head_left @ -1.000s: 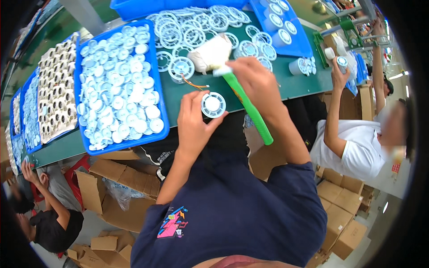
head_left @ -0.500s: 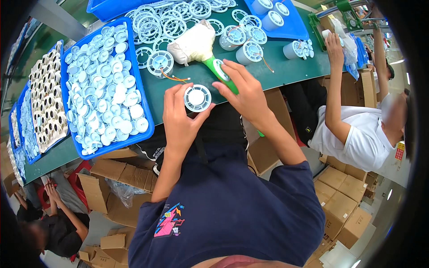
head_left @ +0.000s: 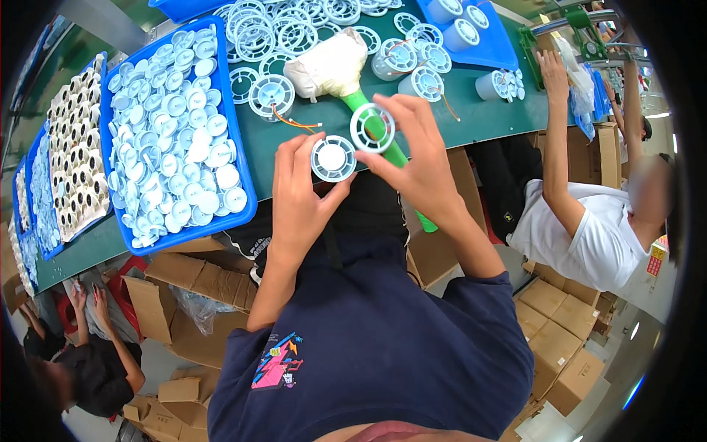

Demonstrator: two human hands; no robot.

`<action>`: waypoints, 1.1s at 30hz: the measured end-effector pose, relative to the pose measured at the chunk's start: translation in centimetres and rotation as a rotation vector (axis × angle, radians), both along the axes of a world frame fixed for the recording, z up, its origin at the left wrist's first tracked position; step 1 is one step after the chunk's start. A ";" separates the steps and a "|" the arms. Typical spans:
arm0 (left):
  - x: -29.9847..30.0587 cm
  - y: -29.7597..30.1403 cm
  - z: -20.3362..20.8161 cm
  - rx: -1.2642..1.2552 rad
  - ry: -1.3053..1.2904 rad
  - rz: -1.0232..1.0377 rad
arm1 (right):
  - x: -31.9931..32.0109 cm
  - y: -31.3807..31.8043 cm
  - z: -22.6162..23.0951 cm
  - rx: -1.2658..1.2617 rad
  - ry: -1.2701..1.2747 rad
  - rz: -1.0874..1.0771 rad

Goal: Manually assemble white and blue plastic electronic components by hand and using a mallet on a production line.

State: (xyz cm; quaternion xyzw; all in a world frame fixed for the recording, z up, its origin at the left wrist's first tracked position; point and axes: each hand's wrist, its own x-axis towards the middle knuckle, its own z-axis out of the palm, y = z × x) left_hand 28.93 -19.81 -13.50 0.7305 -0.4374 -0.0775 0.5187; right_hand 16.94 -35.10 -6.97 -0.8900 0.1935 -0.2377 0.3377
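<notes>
My left hand is closed round a pale blue round part with spokes and a white centre, held up facing me. Just to its right, my right hand pinches a pale blue spoked ring by its edge; the ring's middle is open and green shows through it. Behind that hand lies a mallet with a green handle and a head wrapped in cream cloth. A spoked round housing with orange and red wires rests on the table left of the mallet.
A blue tray of pale blue discs stands at my left. Loose rings pile up at the back. Cylindrical housings stand at the right, near another blue tray. A co-worker sits at the right, beside a green press.
My right hand has turned and lifted, and the ring in it now faces me beside the left-hand part. The whole view has shifted slightly.
</notes>
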 end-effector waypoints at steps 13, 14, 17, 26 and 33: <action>-0.7 -0.4 -0.8 -0.039 0.006 0.048 | 1.4 1.7 0.5 0.092 0.163 0.216; -0.6 -0.4 -0.8 -0.044 0.000 0.048 | 1.5 1.7 0.5 0.079 0.174 0.216; -0.7 -0.3 -0.9 -0.044 0.015 0.058 | 1.9 1.9 0.4 0.044 0.163 0.200; -0.7 -0.4 -1.3 -0.043 -0.027 0.060 | 1.5 1.6 1.4 0.088 0.255 0.202; -0.9 -0.5 -1.6 -0.033 -0.065 0.064 | 1.7 0.8 0.8 0.210 0.235 0.250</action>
